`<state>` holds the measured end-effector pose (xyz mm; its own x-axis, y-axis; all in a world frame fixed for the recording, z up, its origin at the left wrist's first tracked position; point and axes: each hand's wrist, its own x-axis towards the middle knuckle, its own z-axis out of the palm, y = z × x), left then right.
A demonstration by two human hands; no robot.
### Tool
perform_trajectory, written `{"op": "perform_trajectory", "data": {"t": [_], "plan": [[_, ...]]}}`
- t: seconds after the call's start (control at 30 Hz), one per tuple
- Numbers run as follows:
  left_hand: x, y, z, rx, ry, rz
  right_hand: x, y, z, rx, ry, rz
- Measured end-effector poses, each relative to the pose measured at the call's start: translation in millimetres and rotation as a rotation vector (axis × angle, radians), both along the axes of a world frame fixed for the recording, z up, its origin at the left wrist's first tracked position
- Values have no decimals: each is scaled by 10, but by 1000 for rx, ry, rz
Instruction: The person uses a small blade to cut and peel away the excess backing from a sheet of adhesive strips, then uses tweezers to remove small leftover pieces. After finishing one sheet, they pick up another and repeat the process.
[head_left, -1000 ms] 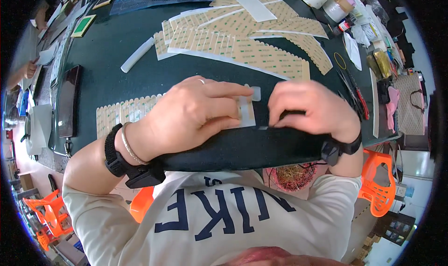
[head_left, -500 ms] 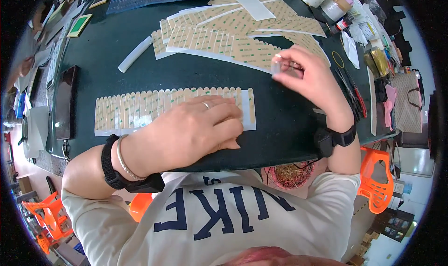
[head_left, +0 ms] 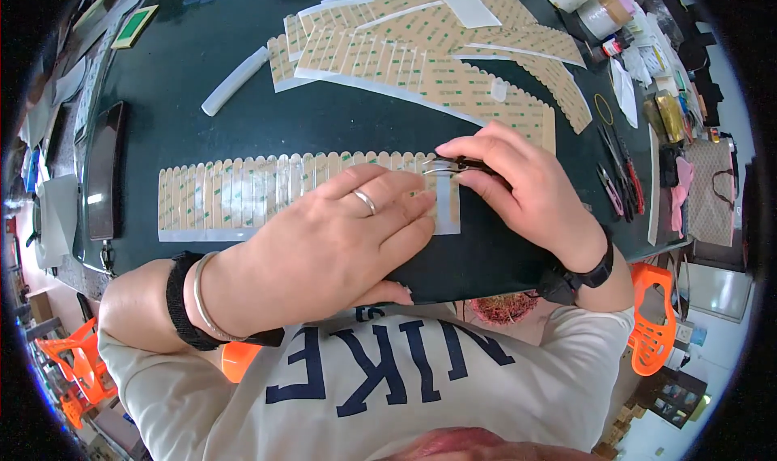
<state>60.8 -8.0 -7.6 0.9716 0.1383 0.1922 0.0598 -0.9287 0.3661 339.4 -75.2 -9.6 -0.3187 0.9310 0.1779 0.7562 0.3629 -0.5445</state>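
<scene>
A sheet of narrow, round-topped adhesive strips [head_left: 220, 198] lies across the table in front of me, tan with green print on a white backing. My left hand [head_left: 344, 226] rests over its right part, palm down with fingers stretched out, hiding the strips beneath. At the sheet's right end, my right hand [head_left: 522, 190] pinches a pair of dark tweezers [head_left: 477, 165]. Their silvery curved tips point left, close to the strip tops and my left fingertips. Whether the tips grip a strip, I cannot make out. A small translucent round-ended piece [head_left: 498, 91] sits on the sheets behind.
More adhesive sheets [head_left: 372, 60] overlap at the back. A whitish roll [head_left: 235, 81] lies left of them. A dark phone [head_left: 108, 169] is at the left edge. Several hand tools [head_left: 623, 174], a rubber band [head_left: 602, 109] and tape rolls [head_left: 595, 16] occupy the right side.
My right hand has moved down and left to the strip sheet, bringing the tweezers to its right end. The translucent piece at its fingertips now lies on the back sheets.
</scene>
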Motion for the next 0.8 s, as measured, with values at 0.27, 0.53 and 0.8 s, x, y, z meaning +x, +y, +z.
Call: {"op": "perform_trajectory", "data": {"t": [0.27, 0.53, 0.8], "plan": [[3, 3, 15, -74, 42, -9, -2, -20, -1, 75, -67, 6], [-6, 3, 39, -68, 81, -25, -20, -42, 16, 124, -98, 37], [-10, -31, 36, -43, 96, -40, 102, 8, 76, 59, 46, 53]]}}
